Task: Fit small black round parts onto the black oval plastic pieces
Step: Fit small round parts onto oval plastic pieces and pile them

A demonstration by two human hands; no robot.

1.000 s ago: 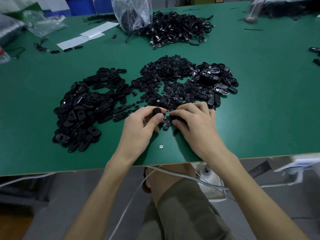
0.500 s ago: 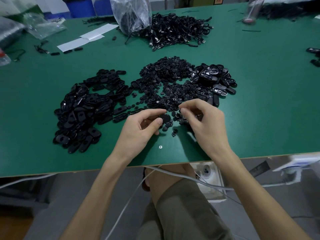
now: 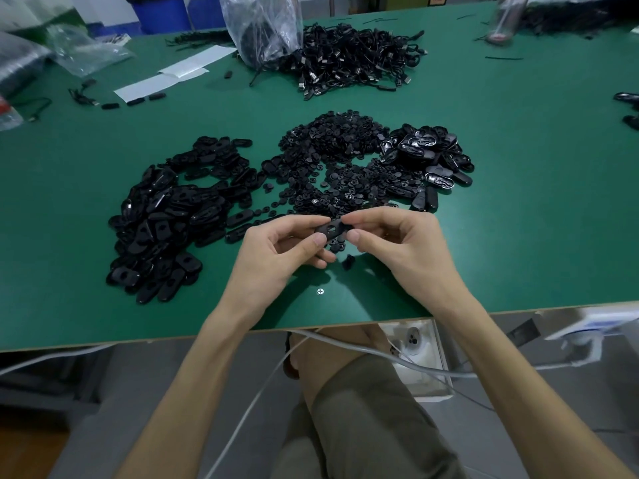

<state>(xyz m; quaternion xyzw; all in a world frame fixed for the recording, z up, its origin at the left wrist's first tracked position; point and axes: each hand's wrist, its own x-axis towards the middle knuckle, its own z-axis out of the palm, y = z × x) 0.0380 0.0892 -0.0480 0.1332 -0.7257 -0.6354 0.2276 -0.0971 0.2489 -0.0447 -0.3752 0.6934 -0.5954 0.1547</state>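
One black oval piece [image 3: 329, 229] is pinched at either end by the left hand [image 3: 276, 261] and right hand [image 3: 404, 247] (fingers curled, thumbs under), held above the desk [image 3: 536, 236], approx. in front of the round parts pile [image 3: 332, 146].

Green worktable [image 3: 518, 209], pale-edged; grey floor [image 3: 69, 392] below; blue container [image 3: 162, 15] behind far edge.

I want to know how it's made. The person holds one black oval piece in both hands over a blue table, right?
Not quite: the head view shows the table is green, not blue. The left hand and right hand do hold one black oval piece over it.
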